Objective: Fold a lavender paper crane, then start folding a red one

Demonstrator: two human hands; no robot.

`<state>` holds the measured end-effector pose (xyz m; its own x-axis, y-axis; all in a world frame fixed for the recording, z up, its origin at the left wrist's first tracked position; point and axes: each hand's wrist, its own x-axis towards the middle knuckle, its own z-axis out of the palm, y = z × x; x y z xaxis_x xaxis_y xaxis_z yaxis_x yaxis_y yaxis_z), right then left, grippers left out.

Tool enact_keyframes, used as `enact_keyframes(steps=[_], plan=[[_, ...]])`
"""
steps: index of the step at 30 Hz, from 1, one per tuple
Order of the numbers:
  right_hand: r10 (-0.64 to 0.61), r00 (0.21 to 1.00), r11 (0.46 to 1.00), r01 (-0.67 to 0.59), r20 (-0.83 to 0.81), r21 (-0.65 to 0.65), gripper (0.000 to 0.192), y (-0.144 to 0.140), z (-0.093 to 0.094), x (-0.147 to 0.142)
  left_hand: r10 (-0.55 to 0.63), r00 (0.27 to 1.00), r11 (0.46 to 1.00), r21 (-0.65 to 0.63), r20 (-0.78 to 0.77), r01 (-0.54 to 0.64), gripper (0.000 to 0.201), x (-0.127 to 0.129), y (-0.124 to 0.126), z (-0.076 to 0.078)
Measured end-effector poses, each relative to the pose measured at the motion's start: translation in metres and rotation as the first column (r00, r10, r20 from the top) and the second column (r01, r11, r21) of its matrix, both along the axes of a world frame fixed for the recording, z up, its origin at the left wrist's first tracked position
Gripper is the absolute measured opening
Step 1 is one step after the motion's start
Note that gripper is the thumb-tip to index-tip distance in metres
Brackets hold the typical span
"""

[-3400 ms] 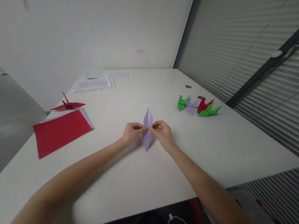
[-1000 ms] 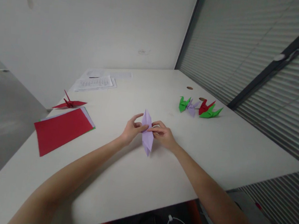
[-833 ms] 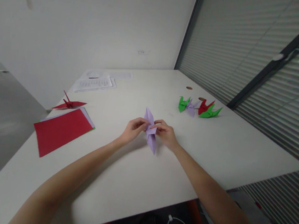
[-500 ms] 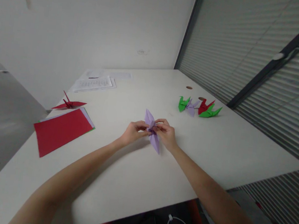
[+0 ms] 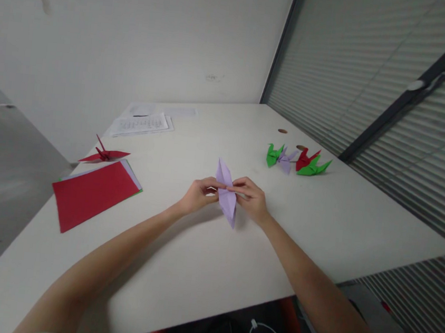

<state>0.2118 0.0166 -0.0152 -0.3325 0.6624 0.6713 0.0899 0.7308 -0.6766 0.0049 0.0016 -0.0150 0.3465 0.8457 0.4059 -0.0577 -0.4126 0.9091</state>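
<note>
White counter (image 5: pixel 180 268), your left hand (image 5: pixel 196 196) and right hand (image 5: pixel 253 200) both pinched on lilac folded paper (image 5: pixel 226 194).

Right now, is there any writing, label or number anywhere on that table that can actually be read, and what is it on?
Printed sheets at the table's far left: rows of dark print, too small and blurred to read.
Stack of coloured paper, red on top: no text visible.
Lilac folded paper pinched between left hand and right hand: blank.
Folded cranes and red crane: no markings.
</note>
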Motion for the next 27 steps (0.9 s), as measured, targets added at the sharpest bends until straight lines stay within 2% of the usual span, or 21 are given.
enact_keyframes(steps=[4, 6, 8, 12, 16, 18, 20, 23, 27], plan=[[0.014, 0.972, 1.000, -0.010, 0.235, -0.020, 0.015, 0.009, -0.014, 0.004, 0.053, 0.982, 0.998, -0.024, -0.184, -0.058, 0.021, -0.003, 0.005, -0.014], [0.020, 0.924, 0.999, -0.003, 0.382, -0.046, 0.013, 0.011, -0.023, 0.004, 0.099, 0.923, 0.995, 0.027, -0.372, -0.096, 0.019, -0.005, 0.005, -0.021], [0.014, 0.872, 0.997, 0.024, 0.489, -0.070, 0.012, 0.012, -0.028, 0.004, 0.168, 0.826, 0.982, 0.162, -0.538, -0.094, 0.018, -0.007, 0.003, -0.024], [0.001, 0.813, 0.997, 0.041, 0.583, -0.060, 0.015, 0.009, -0.027, 0.005, 0.335, 0.642, 0.890, 0.455, -0.690, 0.024, 0.022, -0.009, -0.002, -0.019], [-0.013, 0.801, 0.998, 0.050, 0.598, -0.046, 0.012, 0.010, -0.025, 0.006, 0.314, 0.522, 0.867, 0.463, -0.793, 0.183, 0.018, -0.011, -0.004, -0.010], [-0.061, 0.810, 0.993, 0.108, 0.584, -0.045, 0.007, 0.013, -0.028, 0.006, 0.317, 0.509, 0.865, 0.464, -0.800, 0.190, 0.013, -0.011, -0.003, -0.009], [-0.097, 0.818, 0.985, 0.161, 0.567, -0.063, 0.007, 0.016, -0.033, 0.004, 0.336, 0.525, 0.864, 0.478, -0.782, 0.158, 0.019, -0.011, -0.001, -0.012], [-0.122, 0.810, 0.975, 0.207, 0.573, -0.085, 0.013, 0.019, -0.040, 0.000, 0.340, 0.583, 0.896, 0.443, -0.737, 0.037, 0.025, -0.010, 0.003, -0.018], [-0.225, 0.750, 0.943, 0.328, 0.622, -0.056, 0.015, 0.016, -0.042, -0.006, 0.307, 0.632, 0.939, 0.334, -0.711, -0.081, 0.021, -0.007, 0.007, -0.024]])
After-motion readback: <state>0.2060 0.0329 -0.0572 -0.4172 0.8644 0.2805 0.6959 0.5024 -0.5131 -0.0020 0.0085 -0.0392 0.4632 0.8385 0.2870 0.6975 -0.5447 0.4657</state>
